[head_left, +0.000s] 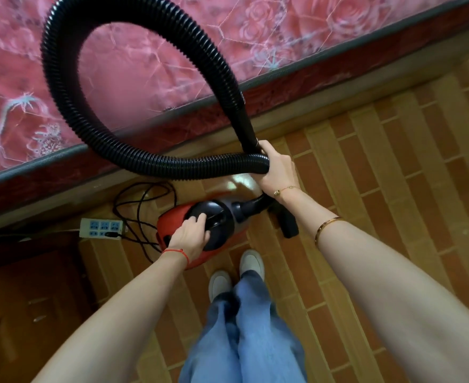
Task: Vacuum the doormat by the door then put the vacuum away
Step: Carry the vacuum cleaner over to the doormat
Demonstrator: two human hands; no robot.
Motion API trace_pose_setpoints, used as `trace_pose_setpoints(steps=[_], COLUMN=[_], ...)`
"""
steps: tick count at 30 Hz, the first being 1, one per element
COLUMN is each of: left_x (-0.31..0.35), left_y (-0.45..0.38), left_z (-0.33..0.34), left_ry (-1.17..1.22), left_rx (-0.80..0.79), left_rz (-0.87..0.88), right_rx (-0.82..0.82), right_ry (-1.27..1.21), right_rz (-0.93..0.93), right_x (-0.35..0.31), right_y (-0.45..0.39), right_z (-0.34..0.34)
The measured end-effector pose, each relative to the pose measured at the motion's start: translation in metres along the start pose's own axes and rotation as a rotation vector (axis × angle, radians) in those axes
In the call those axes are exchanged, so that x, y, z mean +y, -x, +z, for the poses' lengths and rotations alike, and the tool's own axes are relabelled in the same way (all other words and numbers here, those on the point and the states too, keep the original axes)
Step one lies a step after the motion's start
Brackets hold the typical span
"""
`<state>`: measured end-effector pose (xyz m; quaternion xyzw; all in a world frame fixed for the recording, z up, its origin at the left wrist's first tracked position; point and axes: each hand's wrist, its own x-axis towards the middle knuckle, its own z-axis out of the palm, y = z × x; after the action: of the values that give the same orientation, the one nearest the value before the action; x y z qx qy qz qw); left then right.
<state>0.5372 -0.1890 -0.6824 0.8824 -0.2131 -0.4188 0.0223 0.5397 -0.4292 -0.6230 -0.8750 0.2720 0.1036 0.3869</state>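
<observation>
While left hand point(190, 234) grips vacuum point(200, 230) handle, right hand point(276, 168) clutches looped hose point(134, 51) above it

You are looking through a wide-angle lens, so straight lines bow: the mattress point(145, 78) edge curves across the frame and your forearms swell toward the bottom corners. Light is soft, warm and even, indoor, with no hard shadows; the upper right reads brightest. You get one pale glare patch on the glossy floor point(393, 161) just below the right hand point(277, 170), and small sheen highlights on the hose point(62, 78) ribs and the vacuum point(214, 222) dome. The lower left corner falls dim and muddy. Detail is slightly soft throughout, with smeared texture on the mattress print and blur at the frame edges.
</observation>
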Motion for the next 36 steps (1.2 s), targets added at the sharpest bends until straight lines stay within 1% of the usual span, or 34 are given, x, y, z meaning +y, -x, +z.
trace_pose_setpoints(steps=[5, 11, 14, 17, 20, 23, 29, 32, 36], left_x=[0.047, 0.103, 0.131, 0.154, 0.176, 0.194, 0.231, 0.251, 0.277], left_y=[0.043, 0.095, 0.123, 0.148, 0.172, 0.193, 0.238, 0.260, 0.289], left_z=[-0.036, -0.072, -0.088, -0.101, -0.111, -0.115, -0.112, -0.104, -0.085], left_ry=[-0.053, -0.171, -0.233, -0.314, -0.394, -0.450, -0.594, -0.657, -0.728], left_rx=[0.007, 0.005, 0.005, -0.016, -0.031, -0.057, -0.111, -0.134, -0.164], left_rz=[0.101, 0.242, 0.307, 0.371, 0.430, 0.477, 0.615, 0.692, 0.788], right_rx=[0.090, 0.241, 0.330, 0.422, 0.472, 0.508, 0.661, 0.762, 0.845], right_ry=[-0.085, -0.135, -0.194, -0.198, -0.192, -0.209, -0.255, -0.268, -0.271], right_rz=[0.075, 0.188, 0.216, 0.254, 0.346, 0.431, 0.546, 0.587, 0.665], right_x=[-0.004, -0.001, 0.000, 0.000, -0.002, -0.004, 0.000, 0.001, 0.009], right_y=[0.055, 0.132, 0.176, 0.217, 0.256, 0.297, 0.383, 0.429, 0.488], right_z=[-0.076, -0.147, -0.176, -0.198, -0.219, -0.233, -0.238, -0.240, -0.238])
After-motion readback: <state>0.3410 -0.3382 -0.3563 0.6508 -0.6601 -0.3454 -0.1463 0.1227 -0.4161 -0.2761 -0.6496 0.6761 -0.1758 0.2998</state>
